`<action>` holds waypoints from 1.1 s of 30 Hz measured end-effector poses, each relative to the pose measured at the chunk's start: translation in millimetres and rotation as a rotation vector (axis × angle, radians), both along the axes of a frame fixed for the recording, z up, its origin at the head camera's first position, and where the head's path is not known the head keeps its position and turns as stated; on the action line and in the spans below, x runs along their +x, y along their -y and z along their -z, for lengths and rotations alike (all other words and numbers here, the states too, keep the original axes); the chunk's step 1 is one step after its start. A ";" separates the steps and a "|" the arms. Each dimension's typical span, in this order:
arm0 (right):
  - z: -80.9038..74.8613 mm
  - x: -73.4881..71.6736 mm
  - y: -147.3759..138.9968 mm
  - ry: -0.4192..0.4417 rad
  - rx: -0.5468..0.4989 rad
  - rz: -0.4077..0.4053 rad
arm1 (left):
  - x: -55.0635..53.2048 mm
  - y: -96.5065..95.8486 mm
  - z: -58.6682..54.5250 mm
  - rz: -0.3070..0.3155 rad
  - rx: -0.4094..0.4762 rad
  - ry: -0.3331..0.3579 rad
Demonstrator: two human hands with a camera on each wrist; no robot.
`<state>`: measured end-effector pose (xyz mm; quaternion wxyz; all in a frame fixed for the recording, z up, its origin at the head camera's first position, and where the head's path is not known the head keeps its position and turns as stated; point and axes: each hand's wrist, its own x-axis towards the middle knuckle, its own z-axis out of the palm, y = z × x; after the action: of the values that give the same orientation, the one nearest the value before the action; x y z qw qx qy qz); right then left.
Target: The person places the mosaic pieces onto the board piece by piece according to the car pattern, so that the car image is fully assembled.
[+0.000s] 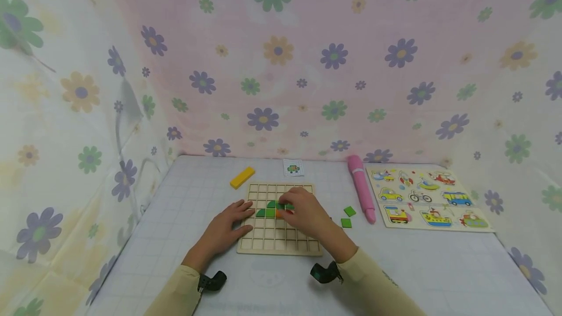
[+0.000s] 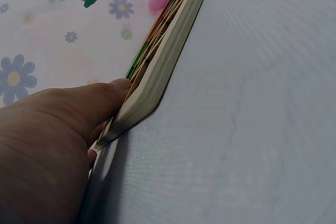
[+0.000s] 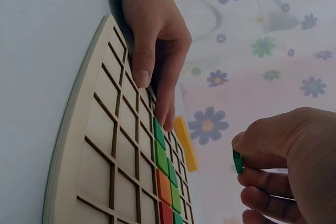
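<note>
My right hand (image 1: 303, 211) is over the middle of a wooden grid board (image 1: 263, 246). Between thumb and forefinger it pinches a small dark green tile (image 3: 238, 162), held up off the board in both wrist views. My left hand (image 1: 224, 228) rests at the board's left edge, thumb (image 2: 113, 95) against the rim and fingers stretched over the side squares. Several coloured tiles lie in the grid: a light green tile (image 3: 161, 157), an orange tile (image 3: 164, 186) and a red tile (image 3: 166, 213) stand in one row, with more green ones beside them.
Right of the board lie two loose green tiles (image 1: 346, 223). A small picture card (image 1: 293, 167) and a yellow block (image 1: 242, 178) lie behind it. Farther right are a pink stick-like object (image 1: 362, 189) and a vehicle puzzle board (image 1: 428, 212). Flowered cloth (image 1: 307, 96) encloses the table.
</note>
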<state>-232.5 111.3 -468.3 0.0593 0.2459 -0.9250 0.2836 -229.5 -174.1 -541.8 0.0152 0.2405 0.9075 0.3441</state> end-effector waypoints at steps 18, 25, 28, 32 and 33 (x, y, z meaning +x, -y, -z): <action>7.5 1.9 30.6 0.019 -0.001 -0.033 | -1.3 0.7 2.0 0.002 0.002 -0.012; 13.2 0.8 40.8 0.042 0.039 -0.036 | -1.9 1.0 3.1 0.001 -0.001 -0.023; 16.7 1.2 43.1 0.035 0.055 -0.039 | -1.5 0.9 2.9 0.003 0.004 -0.022; 23.1 0.7 45.4 0.015 0.073 -0.037 | -0.9 0.8 2.5 0.006 0.002 -0.024; 24.8 0.6 46.0 0.013 0.077 -0.037 | -0.7 0.9 2.4 0.009 -0.003 -0.028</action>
<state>-231.9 65.3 -493.1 0.0385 0.2631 -0.9309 0.2506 -230.3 -175.0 -544.2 0.0045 0.2495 0.9069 0.3395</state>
